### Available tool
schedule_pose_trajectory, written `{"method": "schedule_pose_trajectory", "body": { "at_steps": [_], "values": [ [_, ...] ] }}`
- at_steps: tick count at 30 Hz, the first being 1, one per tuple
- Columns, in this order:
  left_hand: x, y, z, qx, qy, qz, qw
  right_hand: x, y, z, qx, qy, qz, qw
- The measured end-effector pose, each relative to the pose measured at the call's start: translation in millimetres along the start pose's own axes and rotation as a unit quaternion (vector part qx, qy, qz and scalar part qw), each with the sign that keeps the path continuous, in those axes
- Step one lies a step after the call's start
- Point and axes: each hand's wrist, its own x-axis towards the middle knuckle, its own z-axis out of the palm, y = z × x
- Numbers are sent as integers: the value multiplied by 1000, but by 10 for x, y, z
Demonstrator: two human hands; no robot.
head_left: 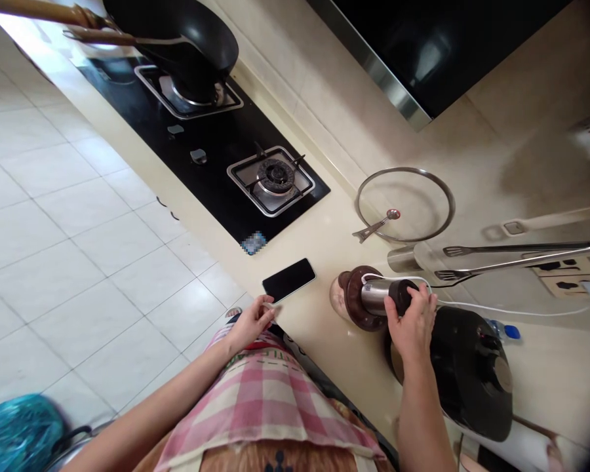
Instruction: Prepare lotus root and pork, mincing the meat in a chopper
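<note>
The right hand [413, 324] is closed over the dark top of a small electric grinder [368, 296], fingers wrapped around its cap and steel body. The grinder stands on the counter [324, 236], just beside a black cooker [467, 373], with a white cord [496, 308] running from it toward the wall sockets. The left hand [253, 321] rests at the counter edge, fingers curled lightly on something small and white I cannot make out, just beside a black phone [289, 279] lying flat. Further along the counter lie a glass lid [406, 204] and the gas hob [216, 137], with a black wok [187, 39] on its far burner.
</note>
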Motion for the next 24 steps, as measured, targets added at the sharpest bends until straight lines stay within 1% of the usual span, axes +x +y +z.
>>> {"method": "schedule_pose_trajectory", "body": {
  "at_steps": [8,12,18,24],
  "values": [
    [5,21,-31,10,-1,1,1000,-7,38,46,6,14,-4,1000],
    [-4,-17,-49,1,0,-2,1000,-7,58,65,19,17,-11,1000],
    [5,-74,-63,9,3,11,1000,13,75,80,28,32,-50,998],
    [3,-42,-54,-5,0,3,1000,19,58,68,26,33,-53,998]
  ]
}}
